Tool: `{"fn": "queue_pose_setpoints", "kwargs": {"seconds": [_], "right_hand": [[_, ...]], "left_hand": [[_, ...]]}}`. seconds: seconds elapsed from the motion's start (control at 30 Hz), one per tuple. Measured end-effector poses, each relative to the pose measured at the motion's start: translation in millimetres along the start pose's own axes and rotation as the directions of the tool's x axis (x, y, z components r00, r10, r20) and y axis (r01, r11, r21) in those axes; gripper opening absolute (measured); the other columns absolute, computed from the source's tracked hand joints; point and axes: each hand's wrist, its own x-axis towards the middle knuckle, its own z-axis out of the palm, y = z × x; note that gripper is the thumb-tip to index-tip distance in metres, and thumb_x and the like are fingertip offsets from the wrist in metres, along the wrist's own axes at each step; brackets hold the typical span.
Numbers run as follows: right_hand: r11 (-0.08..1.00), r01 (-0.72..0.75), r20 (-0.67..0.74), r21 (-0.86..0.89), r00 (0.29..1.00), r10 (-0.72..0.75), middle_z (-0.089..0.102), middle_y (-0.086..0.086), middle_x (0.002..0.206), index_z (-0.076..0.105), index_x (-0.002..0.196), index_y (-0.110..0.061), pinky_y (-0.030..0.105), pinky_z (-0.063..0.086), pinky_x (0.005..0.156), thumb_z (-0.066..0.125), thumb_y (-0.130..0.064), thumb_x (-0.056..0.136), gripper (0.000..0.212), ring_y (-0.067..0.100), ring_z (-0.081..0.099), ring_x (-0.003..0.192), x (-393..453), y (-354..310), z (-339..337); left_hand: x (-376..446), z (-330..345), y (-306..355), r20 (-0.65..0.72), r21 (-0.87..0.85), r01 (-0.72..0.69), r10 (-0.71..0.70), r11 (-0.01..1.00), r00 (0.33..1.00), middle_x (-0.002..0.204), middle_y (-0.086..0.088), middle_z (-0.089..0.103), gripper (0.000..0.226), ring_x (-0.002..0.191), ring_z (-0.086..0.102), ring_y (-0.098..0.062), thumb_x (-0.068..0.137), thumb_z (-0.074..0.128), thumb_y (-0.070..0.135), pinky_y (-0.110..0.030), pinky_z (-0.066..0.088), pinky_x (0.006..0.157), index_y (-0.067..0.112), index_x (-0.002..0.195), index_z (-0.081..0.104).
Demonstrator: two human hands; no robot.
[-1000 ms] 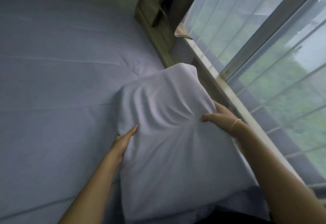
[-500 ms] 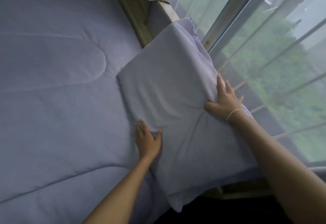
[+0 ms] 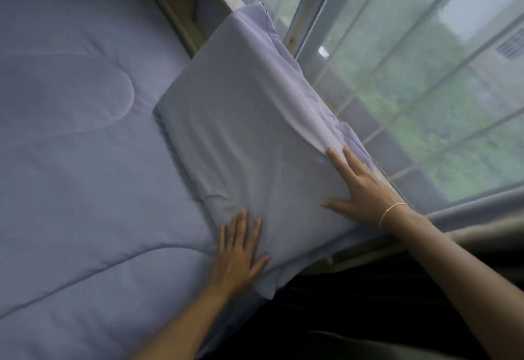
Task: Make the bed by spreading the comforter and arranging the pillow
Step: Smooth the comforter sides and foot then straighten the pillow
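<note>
A pale lilac pillow (image 3: 249,121) lies flat on the lilac quilted comforter (image 3: 85,161), its long side against the wooden headboard by the window. My left hand (image 3: 239,251) rests flat, fingers spread, on the pillow's near left corner. My right hand (image 3: 360,186) presses flat on the pillow's right edge, fingers apart, a thin bracelet on the wrist. Neither hand grips anything. The loose pillowcase end hangs past the bed's near edge.
The wooden headboard (image 3: 181,19) runs diagonally from the top toward the right. Behind it a window (image 3: 411,81) with sheer curtain and bars fills the right side. A dark gap lies beside the bed at the bottom right.
The pillow has been lowered from a raised tilt onto the comforter against the headboard. Both hands have gone from holding its sides to lying flat on top of it.
</note>
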Motion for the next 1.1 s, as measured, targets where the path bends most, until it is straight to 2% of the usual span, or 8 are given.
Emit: {"fn": "queue_pose_setpoints", "kwargs": {"seconds": [0.13, 0.27, 0.43, 0.63, 0.77, 0.9, 1.0, 1.1], "right_hand": [[0.993, -0.094, 0.184, -0.072, 0.977, 0.105, 0.007, 0.022, 0.157, -0.01, 0.149, -0.037, 0.044, 0.027, 0.116, 0.078, -0.034, 0.063, 0.123, 0.034, 0.011, 0.147, -41, 19, -1], [0.982, -0.167, 0.124, -0.085, 0.976, 0.176, 0.021, 0.016, 0.155, -0.016, 0.142, -0.054, 0.046, 0.049, 0.092, 0.044, -0.003, 0.079, 0.1, 0.043, 0.049, 0.125, -68, 18, -3], [0.907, -0.374, -0.012, -0.193, 0.925, 0.379, 0.06, 0.029, 0.117, -0.005, 0.149, -0.039, 0.044, 0.048, 0.076, 0.037, 0.002, 0.088, 0.085, 0.047, 0.064, 0.09, -80, 13, -8], [0.913, -0.335, 0.266, -0.231, 0.881, 0.391, 0.037, 0.011, 0.151, 0.0, 0.151, -0.033, 0.046, 0.042, 0.097, 0.046, -0.014, 0.078, 0.089, 0.04, 0.053, 0.118, -91, 23, -12], [0.946, -0.322, -0.065, -0.043, 0.945, 0.319, 0.023, 0.008, 0.157, 0.013, 0.152, -0.022, 0.053, 0.014, 0.117, 0.034, -0.04, 0.071, 0.085, 0.028, 0.024, 0.145, -46, 2, -26], [0.971, -0.235, -0.212, -0.045, 0.952, 0.22, 0.017, 0.013, 0.159, 0.016, 0.151, -0.019, 0.053, 0.014, 0.118, 0.037, -0.041, 0.09, 0.068, 0.033, 0.015, 0.146, 25, -38, -15], [0.974, -0.169, -0.16, -0.151, 0.977, 0.144, 0.009, 0.01, 0.16, 0.009, 0.152, -0.019, 0.055, 0.012, 0.117, 0.04, -0.041, 0.094, 0.069, 0.033, 0.011, 0.147, 50, -48, 5], [0.967, -0.13, -0.143, -0.217, 0.985, 0.1, 0.008, 0.009, 0.161, 0.005, 0.153, -0.022, 0.056, 0.013, 0.116, 0.046, -0.042, 0.094, 0.074, 0.034, 0.011, 0.147, 44, -35, 16]], "left_hand": [[-1, 1, 7, -0.103, 0.098, -0.162, 0.172, 0.982, 0.98, 0.117, -0.014, 0.051, 0.055, 0.115, 0.045, -0.031, 0.078, 0.052, 0.064, -0.061, 0.026, 0.104, 0.016, 0.105, 0.054], [4, -1, 18, -0.071, 0.172, -0.221, 0.236, 0.96, 0.969, 0.078, -0.005, 0.06, 0.029, 0.083, 0.045, -0.025, 0.076, 0.065, 0.049, -0.053, 0.036, 0.094, 0.02, 0.078, 0.061], [-2, 9, 26, -0.111, 0.134, -0.382, 0.397, 0.914, 0.911, 0.071, 0.0, 0.057, 0.005, 0.07, 0.052, -0.023, 0.075, 0.056, 0.017, -0.039, 0.037, 0.08, 0.022, 0.077, 0.057], [-4, 1, 7, -0.022, 0.092, -0.488, 0.492, 0.868, 0.871, 0.072, 0.002, 0.057, 0.016, 0.069, 0.054, -0.021, 0.082, 0.061, 0.037, -0.035, 0.035, 0.073, 0.024, 0.078, 0.053], [33, -31, -6, -0.171, -0.039, -0.12, 0.112, 0.992, 0.979, 0.094, -0.008, 0.063, 0.03, 0.087, 0.059, -0.028, 0.089, 0.044, 0.041, -0.038, 0.037, 0.082, 0.018, 0.097, 0.059], [69, -45, -33, -0.031, -0.125, 0.367, -0.373, 0.922, 0.927, 0.146, -0.022, 0.037, 0.073, 0.134, 0.038, -0.036, 0.088, 0.029, 0.056, -0.048, 0.035, 0.107, 0.006, 0.14, 0.037], [78, -41, -49, 0.234, -0.093, 0.448, -0.418, 0.889, 0.878, 0.159, -0.013, 0.002, 0.081, 0.146, 0.007, -0.029, 0.091, 0.025, 0.062, -0.05, 0.017, 0.116, 0.011, 0.15, 0.004], [69, -35, -61, 0.286, -0.03, 0.424, -0.398, 0.905, 0.872, 0.159, -0.008, -0.01, 0.079, 0.147, -0.003, -0.023, 0.094, 0.028, 0.056, -0.049, 0.009, 0.116, 0.013, 0.15, -0.007]]}}
